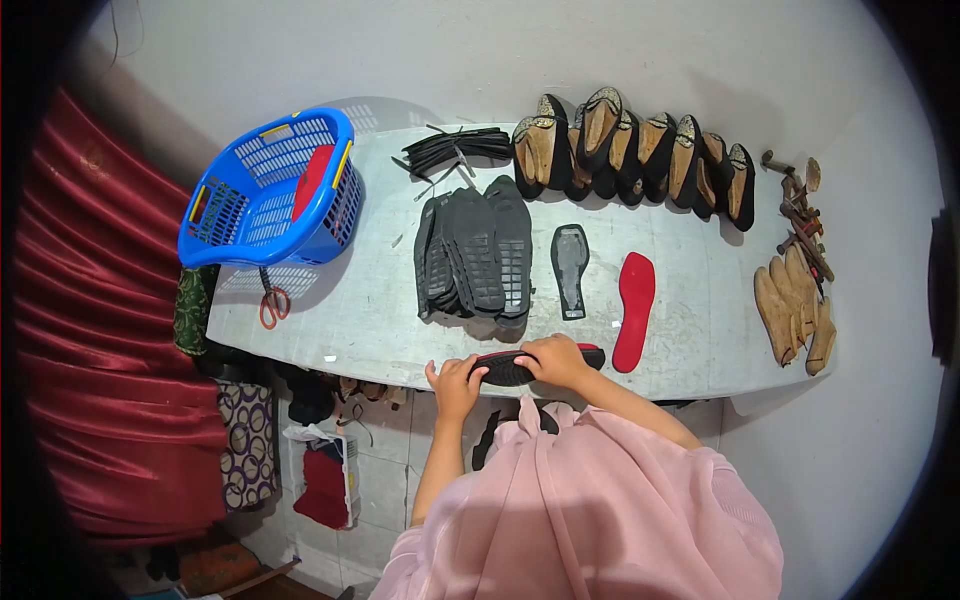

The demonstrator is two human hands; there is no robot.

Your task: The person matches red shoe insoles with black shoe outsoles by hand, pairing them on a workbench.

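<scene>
At the table's front edge, a black shoe sole [506, 372] with a red layer along its upper side is held level between both hands. My left hand [456, 388] is closed around its left end, thumb and fingers pressing on it. My right hand [556, 361] grips it right of the middle, and the right end sticks out past that hand. To the right of the hands lies a flat red insole [635, 312]. A single dark outsole [570, 272] rests just behind, next to a pile of black soles [476, 255] with a grid tread.
A blue basket [334, 215] with a red piece inside stands at left, near orange-handled scissors [274, 306]. Black strips [458, 149] and a row of black shoes [626, 150] line the back. Wooden shoe lasts [789, 303] and hammers [806, 215] lie at right.
</scene>
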